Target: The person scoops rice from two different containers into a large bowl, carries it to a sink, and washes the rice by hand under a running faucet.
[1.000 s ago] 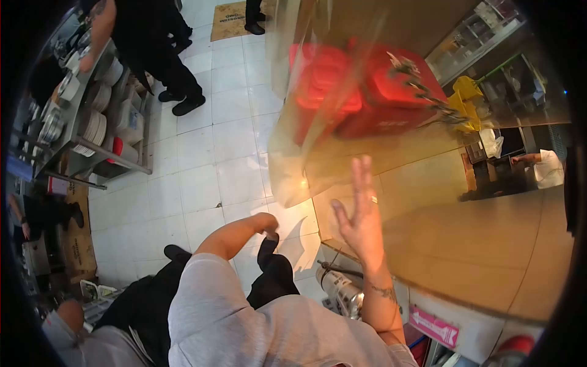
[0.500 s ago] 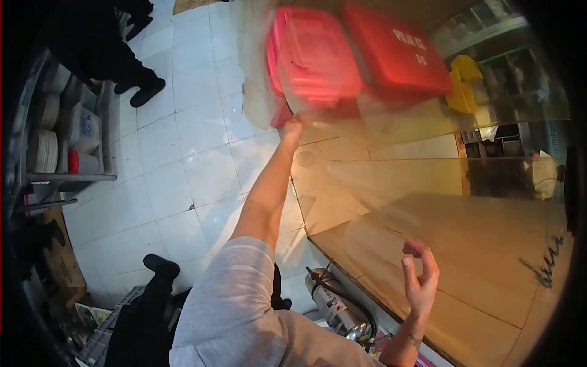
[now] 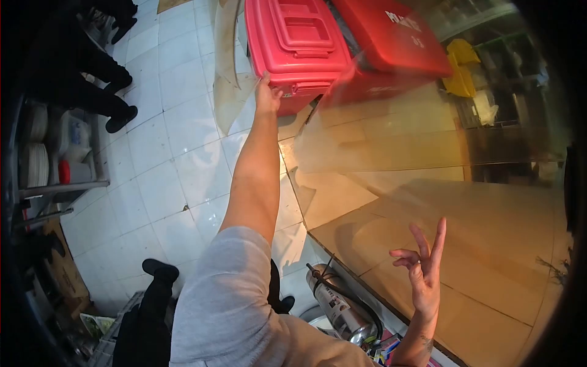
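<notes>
My left hand is at the end of an outstretched arm, at the front edge of a red lidded bin. Its fingers look apart with nothing gripped between them; whether they touch the bin is unclear. Just left of it hangs a clear plastic strip. My right hand is raised at the lower right, fingers spread and empty, in front of a wide transparent sheet. A second red bin with white lettering stands beside the first, partly behind blurred plastic.
Dark-clothed legs of a person are at the upper left, near a shelf with stacked plates. Another dark leg is at the lower left. A metal cylinder with a black hose stands below. A yellow object is at upper right.
The plastic over the first bin has moved aside, uncovering its lid. My left hand has shifted up and left in view. My right hand's fingers have spread and extended.
</notes>
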The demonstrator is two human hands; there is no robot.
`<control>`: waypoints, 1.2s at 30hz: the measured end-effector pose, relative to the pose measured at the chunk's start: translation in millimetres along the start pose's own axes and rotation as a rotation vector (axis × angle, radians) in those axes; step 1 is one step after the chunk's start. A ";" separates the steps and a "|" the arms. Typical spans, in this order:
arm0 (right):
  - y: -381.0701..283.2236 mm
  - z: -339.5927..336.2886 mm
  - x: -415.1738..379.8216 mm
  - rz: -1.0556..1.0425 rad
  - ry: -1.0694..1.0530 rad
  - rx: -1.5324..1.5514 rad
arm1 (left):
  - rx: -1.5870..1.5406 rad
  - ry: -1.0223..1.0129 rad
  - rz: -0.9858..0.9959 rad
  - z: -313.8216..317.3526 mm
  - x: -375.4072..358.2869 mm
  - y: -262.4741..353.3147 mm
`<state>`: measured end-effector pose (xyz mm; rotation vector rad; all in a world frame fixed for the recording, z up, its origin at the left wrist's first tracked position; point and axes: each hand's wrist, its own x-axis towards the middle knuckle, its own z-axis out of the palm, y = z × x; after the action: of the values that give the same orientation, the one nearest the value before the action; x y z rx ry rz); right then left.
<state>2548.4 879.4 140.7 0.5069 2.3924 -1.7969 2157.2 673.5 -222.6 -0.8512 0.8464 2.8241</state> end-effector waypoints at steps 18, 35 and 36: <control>20.3 -0.5 -15.1 -0.148 -0.695 0.125 | -0.232 -0.138 -0.131 -66.4 -115.5 -22.2; 46.9 20.8 -172.2 -0.162 -0.704 -0.607 | 0.176 0.055 -0.051 -296.2 -408.2 -24.9; 57.8 29.0 -198.6 -0.202 -0.776 -0.587 | 0.210 0.013 -0.030 -305.6 -435.8 -26.9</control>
<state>2750.4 826.5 135.2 -0.4314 2.2364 -0.9553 2680.5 572.4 -216.9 -0.8452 1.0981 2.6457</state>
